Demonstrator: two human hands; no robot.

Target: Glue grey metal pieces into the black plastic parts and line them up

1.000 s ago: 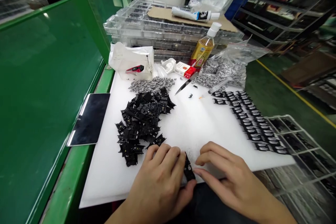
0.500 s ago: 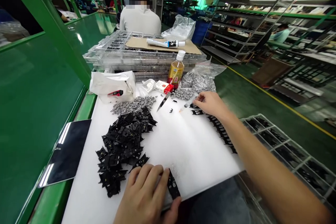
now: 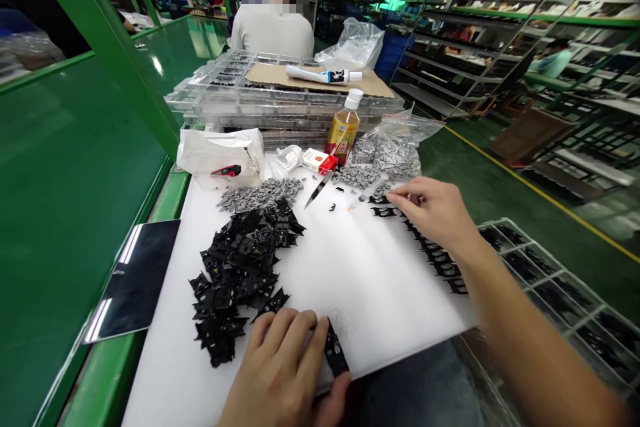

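Observation:
My left hand (image 3: 287,367) is at the front edge of the white board (image 3: 340,267), fingers bent over a black plastic part (image 3: 336,350) and a greyish block beneath it, mostly hidden by the hand. My right hand (image 3: 433,210) hovers at the board's right side, thumb and fingertips pinched together; whatever is between them is too small to make out. Left of those fingertips lies a clear syringe (image 3: 369,192) with an orange tip, apart from the hand. Under and beside my right hand runs a row of black plastic parts (image 3: 435,253).
A heap of black parts (image 3: 240,273) and small grey pieces (image 3: 260,195) cover the left. Tweezers (image 3: 319,190), a bottle (image 3: 344,130) and a bag of grey pieces (image 3: 395,153) stand farther back, before stacked trays (image 3: 210,107). A tablet (image 3: 135,280) lies left.
My right hand has let go of the syringe, which now lies on the board, and moved slightly right. My left hand stays on the black part. The view has shifted a little.

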